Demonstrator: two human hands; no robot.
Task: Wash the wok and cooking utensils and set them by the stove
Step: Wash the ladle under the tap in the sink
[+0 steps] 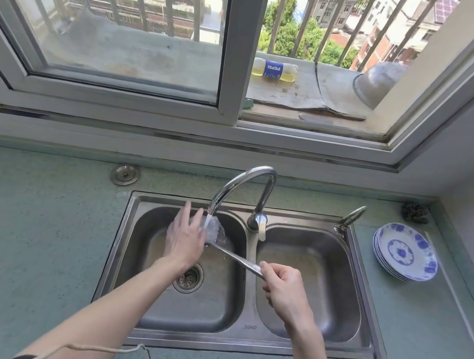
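Rinsing was the step, right hand [282, 290] gripping the spatula [230, 255] handle, left hand [187, 236] flat-fingered rubbing its blade under the tap [247, 187]; next, probably turning it over.

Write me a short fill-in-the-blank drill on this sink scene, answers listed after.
1. The right hand grips the spatula by its ____.
2. Water from the faucet falls into the ____ basin of the sink.
3. The stacked plates have a ____ pattern on white.
4. The left hand touches the spatula's ____.

Answers: handle; left; blue; blade
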